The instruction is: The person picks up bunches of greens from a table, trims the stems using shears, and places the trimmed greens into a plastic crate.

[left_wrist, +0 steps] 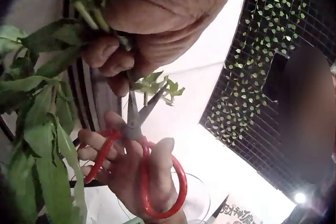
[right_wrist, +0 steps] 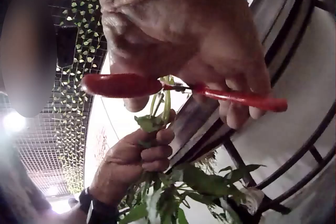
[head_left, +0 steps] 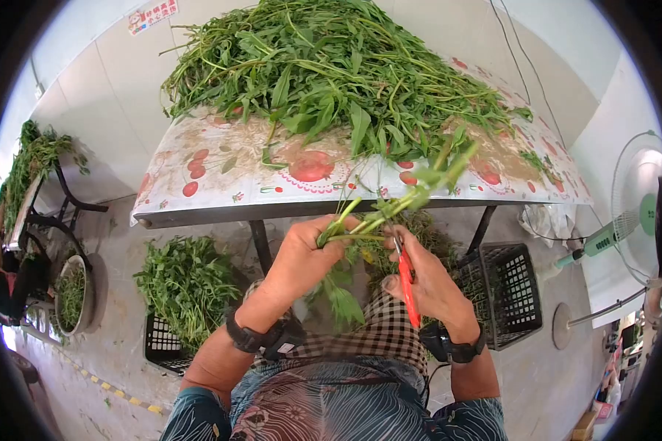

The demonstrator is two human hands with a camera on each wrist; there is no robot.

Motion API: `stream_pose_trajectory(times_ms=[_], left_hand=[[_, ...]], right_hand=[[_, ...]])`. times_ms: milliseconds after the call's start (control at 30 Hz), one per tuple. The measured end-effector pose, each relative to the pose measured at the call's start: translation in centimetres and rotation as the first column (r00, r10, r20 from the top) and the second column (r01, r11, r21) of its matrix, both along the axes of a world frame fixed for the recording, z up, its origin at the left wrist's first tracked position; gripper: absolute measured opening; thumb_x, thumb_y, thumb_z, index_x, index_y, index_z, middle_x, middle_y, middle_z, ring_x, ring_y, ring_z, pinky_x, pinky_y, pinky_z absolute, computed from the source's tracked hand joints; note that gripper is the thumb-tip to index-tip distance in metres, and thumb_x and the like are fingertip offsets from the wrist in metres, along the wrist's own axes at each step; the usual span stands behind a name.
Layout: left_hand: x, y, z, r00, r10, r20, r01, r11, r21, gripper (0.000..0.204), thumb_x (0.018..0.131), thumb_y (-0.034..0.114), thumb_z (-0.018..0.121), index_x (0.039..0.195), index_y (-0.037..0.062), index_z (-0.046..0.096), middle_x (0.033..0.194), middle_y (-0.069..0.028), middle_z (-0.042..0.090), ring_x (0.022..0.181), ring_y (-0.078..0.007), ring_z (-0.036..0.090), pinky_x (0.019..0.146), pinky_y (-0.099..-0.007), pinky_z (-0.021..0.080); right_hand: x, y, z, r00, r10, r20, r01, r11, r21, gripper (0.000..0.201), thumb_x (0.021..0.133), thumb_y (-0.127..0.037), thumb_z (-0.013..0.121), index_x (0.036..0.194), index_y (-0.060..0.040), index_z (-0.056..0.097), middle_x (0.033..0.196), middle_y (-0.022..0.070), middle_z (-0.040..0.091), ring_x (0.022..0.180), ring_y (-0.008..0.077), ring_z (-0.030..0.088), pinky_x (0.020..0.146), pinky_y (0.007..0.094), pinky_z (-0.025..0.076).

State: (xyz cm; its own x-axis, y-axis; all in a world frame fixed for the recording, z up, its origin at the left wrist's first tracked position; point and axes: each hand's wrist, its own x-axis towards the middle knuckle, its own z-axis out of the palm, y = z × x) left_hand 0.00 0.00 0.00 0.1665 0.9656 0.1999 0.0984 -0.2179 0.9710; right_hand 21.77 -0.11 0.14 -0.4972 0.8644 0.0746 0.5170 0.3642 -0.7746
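Here, just off the tabletop's (head_left: 198, 202) near edge, the left hand (head_left: 301, 257) grips a bunch of green stems (head_left: 390, 206) while the right hand (head_left: 430, 283) holds red scissors (head_left: 406, 283) at their ends, with the big heap of greens (head_left: 331, 66) apparently untrimmed.

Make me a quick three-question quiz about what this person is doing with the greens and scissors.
1. True or false: the right hand holds red-handled scissors.
2. What does the left hand grip: (a) a bunch of green stems, (b) a knife, (c) a basket?
3. Fill in: a big pile of greens lies on the ____.

Key: 1 true; 2 a; 3 table.
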Motion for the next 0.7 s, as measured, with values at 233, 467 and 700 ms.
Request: stream_pose_trajectory(times_ms=[233,467,700], left_hand=[[0.4,-0.4,0.8,0.999,-0.008,0.048,0.013,0.996,-0.093,0.021,0.082,0.001,0.054,0.102,-0.0015,0.061,0.076,-0.0002,0.060,0.068,-0.0050,0.051,0.061,-0.0214,0.044],[0.5,-0.2,0.2,1.000,0.010,-0.003,-0.010,0.996,-0.085,0.020,0.083,0.002,0.053,0.101,-0.0017,0.061,0.075,0.0003,0.059,0.068,-0.0055,0.051,0.062,-0.0216,0.043],[0.7,-0.2,0.4,0.998,-0.016,0.065,0.021,0.997,-0.072,0.020,0.085,0.003,0.053,0.103,-0.0004,0.061,0.074,0.0014,0.056,0.064,-0.0045,0.049,0.058,-0.0208,0.041]], right_hand=[[-1.5,0.3,-1.9,0.908,-0.088,-0.410,0.061,0.995,-0.080,0.058,0.087,-0.033,0.058,0.128,0.0026,0.038,0.098,0.0075,0.052,0.084,0.0126,0.049,0.074,0.0261,0.043],[-2.1,-0.2,-1.4,0.928,-0.121,-0.352,0.135,0.991,0.014,0.070,0.084,-0.056,0.052,0.123,0.0007,0.041,0.088,0.0068,0.053,0.085,0.0137,0.052,0.076,0.0270,0.042],[-2.2,-0.1,-1.7,0.888,-0.090,-0.450,0.029,0.990,-0.140,0.063,0.086,-0.047,0.052,0.126,-0.0011,0.037,0.096,0.0076,0.051,0.087,0.0135,0.050,0.078,0.0268,0.042]])
